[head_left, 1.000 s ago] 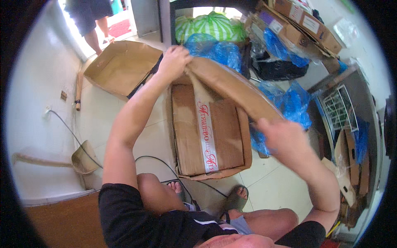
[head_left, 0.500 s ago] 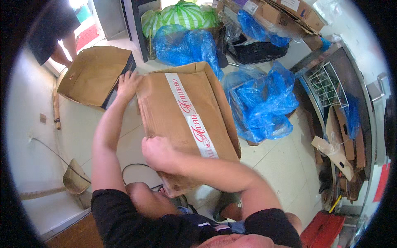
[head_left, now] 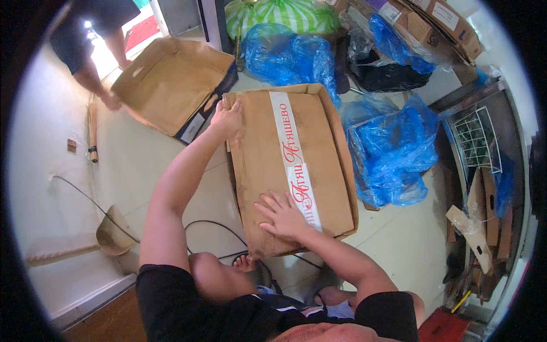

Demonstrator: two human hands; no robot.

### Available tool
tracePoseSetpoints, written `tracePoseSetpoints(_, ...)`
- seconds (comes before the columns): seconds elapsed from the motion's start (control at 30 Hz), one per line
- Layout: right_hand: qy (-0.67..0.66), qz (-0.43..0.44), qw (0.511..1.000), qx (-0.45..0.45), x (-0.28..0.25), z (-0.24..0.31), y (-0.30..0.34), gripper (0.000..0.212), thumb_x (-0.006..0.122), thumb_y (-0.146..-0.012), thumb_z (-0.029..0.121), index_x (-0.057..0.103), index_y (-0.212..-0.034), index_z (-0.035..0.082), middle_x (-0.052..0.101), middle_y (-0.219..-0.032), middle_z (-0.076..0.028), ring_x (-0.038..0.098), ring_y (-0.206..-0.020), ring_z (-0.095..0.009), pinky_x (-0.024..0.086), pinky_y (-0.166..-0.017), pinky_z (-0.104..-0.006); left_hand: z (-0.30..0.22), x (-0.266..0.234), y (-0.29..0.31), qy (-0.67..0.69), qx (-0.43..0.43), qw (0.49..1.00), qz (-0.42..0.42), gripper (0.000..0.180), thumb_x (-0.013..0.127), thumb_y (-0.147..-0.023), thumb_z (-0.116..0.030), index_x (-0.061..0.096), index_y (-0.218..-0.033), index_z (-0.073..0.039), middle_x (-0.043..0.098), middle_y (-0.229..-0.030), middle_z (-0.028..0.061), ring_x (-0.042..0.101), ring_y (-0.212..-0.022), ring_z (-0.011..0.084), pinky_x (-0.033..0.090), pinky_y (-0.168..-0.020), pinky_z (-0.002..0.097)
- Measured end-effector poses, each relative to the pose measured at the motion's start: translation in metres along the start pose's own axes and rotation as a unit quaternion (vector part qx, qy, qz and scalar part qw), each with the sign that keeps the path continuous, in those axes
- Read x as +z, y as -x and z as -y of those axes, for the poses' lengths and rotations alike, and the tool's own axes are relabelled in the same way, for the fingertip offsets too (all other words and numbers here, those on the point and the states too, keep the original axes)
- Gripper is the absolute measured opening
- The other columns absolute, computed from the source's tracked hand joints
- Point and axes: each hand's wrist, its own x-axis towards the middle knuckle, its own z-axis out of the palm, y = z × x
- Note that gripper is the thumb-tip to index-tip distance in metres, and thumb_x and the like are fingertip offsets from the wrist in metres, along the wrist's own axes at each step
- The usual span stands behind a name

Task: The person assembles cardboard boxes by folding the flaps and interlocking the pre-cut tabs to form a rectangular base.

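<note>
A brown cardboard box [head_left: 256, 154] with white printed tape [head_left: 293, 148] along its top lies in front of me, its long sides running away from me. A raised cardboard rim stands along its far and right edges. My left hand [head_left: 227, 119] grips the box's far left corner, its fingertips curled at the edge. Flat on the top near the tape, my right hand [head_left: 282, 216] rests with its fingers spread. Just beyond the left corner sits an open, shallow cardboard box [head_left: 174, 85] with dark outer sides. Another person's hand [head_left: 111, 101] is at that box's left edge.
Blue plastic bags [head_left: 393, 154] lie right of the box, with more blue plastic [head_left: 290, 54] behind it. Green-striped bags [head_left: 290, 16] and stacked cardboard [head_left: 433, 28] stand at the back. A black cable [head_left: 216, 223] loops near my feet. A dustpan [head_left: 117, 231] leans left.
My right hand has opened from a fist and now lies flat on the box top. My left hand still holds the far corner. The other person's hand has moved down along the open box.
</note>
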Motion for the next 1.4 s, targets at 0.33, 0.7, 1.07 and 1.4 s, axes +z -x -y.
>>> tracePoseSetpoints(0.33, 0.051, 0.020, 0.998, 0.020, 0.053, -0.066, 0.005, 0.076, 0.053, -0.097, 0.060, 0.036, -0.160, 0.022, 0.027, -0.169, -0.009, 0.022, -0.156, -0.032, 0.021, -0.121, -0.0621, -0.111, 0.008, 0.004, -0.004, -0.092, 0.994, 0.066, 0.084, 0.052, -0.098, -0.044, 0.020, -0.163, -0.002, 0.011, -0.171, 0.0211, 0.006, -0.155, 0.0525, 0.011, -0.122, 0.0686)
tracePoseSetpoints(0.7, -0.048, 0.020, 0.996, -0.075, 0.070, -0.059, 0.021, 0.072, 0.053, -0.099, 0.056, 0.038, -0.159, 0.019, 0.025, -0.170, -0.011, 0.024, -0.156, -0.033, 0.021, -0.122, -0.0615, -0.097, 0.085, -0.061, 0.125, -0.049, 0.989, -0.066, 0.084, 0.045, -0.098, -0.068, 0.020, -0.166, -0.025, 0.009, -0.174, 0.0035, -0.006, -0.160, 0.0331, 0.003, -0.124, 0.0643)
tracePoseSetpoints(1.07, -0.075, 0.014, 0.986, 0.151, 0.023, -0.198, 0.015, 0.080, 0.068, -0.092, 0.041, 0.037, -0.157, 0.007, 0.029, -0.165, -0.022, 0.036, -0.148, -0.041, 0.034, -0.117, -0.0556, -0.166, 0.075, -0.037, 0.169, -0.093, 0.980, 0.040, 0.093, 0.048, -0.099, -0.062, 0.007, -0.167, -0.013, -0.002, -0.174, 0.0120, -0.006, -0.158, 0.0417, 0.002, -0.125, 0.0629)
tracePoseSetpoints(1.4, -0.088, -0.177, 0.818, 0.540, -0.112, -0.294, 0.150, 0.133, 0.090, -0.064, 0.060, 0.017, -0.163, 0.009, 0.013, -0.170, -0.022, 0.016, -0.154, -0.047, 0.029, -0.123, -0.0480, -0.168, 0.048, 0.051, 0.323, -0.005, 0.938, 0.122, 0.103, 0.072, -0.090, -0.047, 0.014, -0.163, -0.002, 0.018, -0.168, 0.0253, 0.019, -0.154, 0.0455, 0.023, -0.125, 0.0523)
